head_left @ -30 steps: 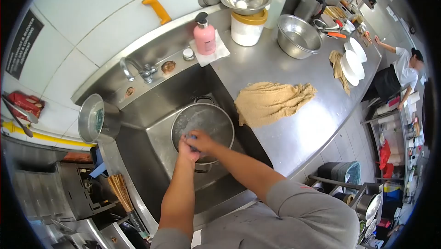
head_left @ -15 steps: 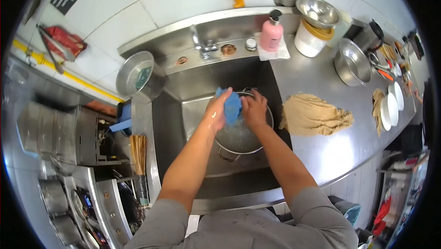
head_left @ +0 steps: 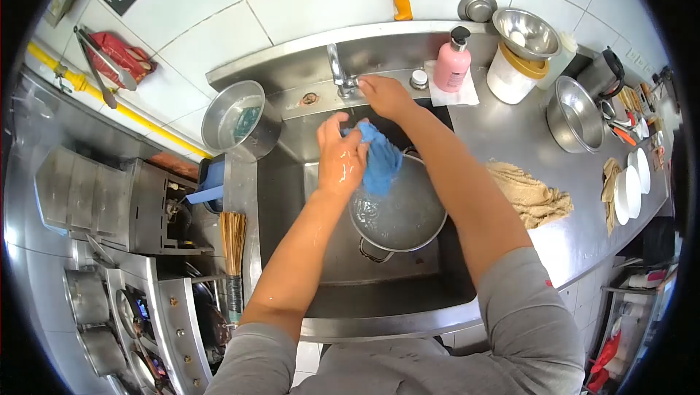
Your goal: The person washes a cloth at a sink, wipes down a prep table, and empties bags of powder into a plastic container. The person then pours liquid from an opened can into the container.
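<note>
My left hand (head_left: 340,161), wet and with its fingers closed, grips a crumpled blue cloth (head_left: 381,163). The cloth hangs over the left edge of a two-handled metal pot (head_left: 402,214) holding cloudy water. That pot stands inside the steel sink (head_left: 343,267). At the back of the sink, my right hand (head_left: 389,96) is on the tap's handle, its fingertips partly hidden behind the hand. The chrome tap (head_left: 336,67) rises just left of it. Whether water is running I cannot tell.
A deep metal pot (head_left: 266,129) with a green item inside sits on the sink's left rim. To the right are a pink pump bottle (head_left: 453,67), a tan cloth (head_left: 532,194), a metal bowl (head_left: 572,121) and white bowls (head_left: 625,194). A stick brush (head_left: 232,249) stands at left.
My right hand has left the blue cloth and reached forward to the tap handle. My left hand keeps the cloth, which now hangs looser. The camera view has shifted slightly.
</note>
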Demonstrator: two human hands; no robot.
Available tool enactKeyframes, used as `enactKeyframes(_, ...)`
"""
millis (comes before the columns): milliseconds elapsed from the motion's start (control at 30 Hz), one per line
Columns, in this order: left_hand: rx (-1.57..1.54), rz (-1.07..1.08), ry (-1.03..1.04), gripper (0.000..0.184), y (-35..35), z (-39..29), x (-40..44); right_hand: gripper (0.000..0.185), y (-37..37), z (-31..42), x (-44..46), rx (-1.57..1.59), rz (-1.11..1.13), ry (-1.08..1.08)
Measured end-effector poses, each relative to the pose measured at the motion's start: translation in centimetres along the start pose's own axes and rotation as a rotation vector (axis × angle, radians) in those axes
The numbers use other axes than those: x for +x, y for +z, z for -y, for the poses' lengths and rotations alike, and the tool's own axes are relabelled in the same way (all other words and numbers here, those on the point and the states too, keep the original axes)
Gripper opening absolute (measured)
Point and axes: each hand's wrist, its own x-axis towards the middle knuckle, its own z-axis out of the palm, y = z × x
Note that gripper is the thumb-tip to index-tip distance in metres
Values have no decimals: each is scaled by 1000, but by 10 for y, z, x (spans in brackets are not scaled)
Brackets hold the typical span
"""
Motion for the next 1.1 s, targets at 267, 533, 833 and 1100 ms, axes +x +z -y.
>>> enactKeyframes(267, -1380, 72, -1025, 25, 29, 26, 45, 54, -40, -17, -72, -31, 274, 333)
enactKeyframes(533, -1315, 125, -1298, 21, 65, 33, 30, 34, 0, -15, -114, 86, 22, 9)
enactKeyframes(833, -1241, 67, -924, 15, -36, 38, 82, 50, 24, 48, -63, 866, 230, 208)
enactKeyframes(1100, -1836, -54, -1160, 62, -53, 47, 34, 34, 15, 64, -45, 1855, 51, 387)
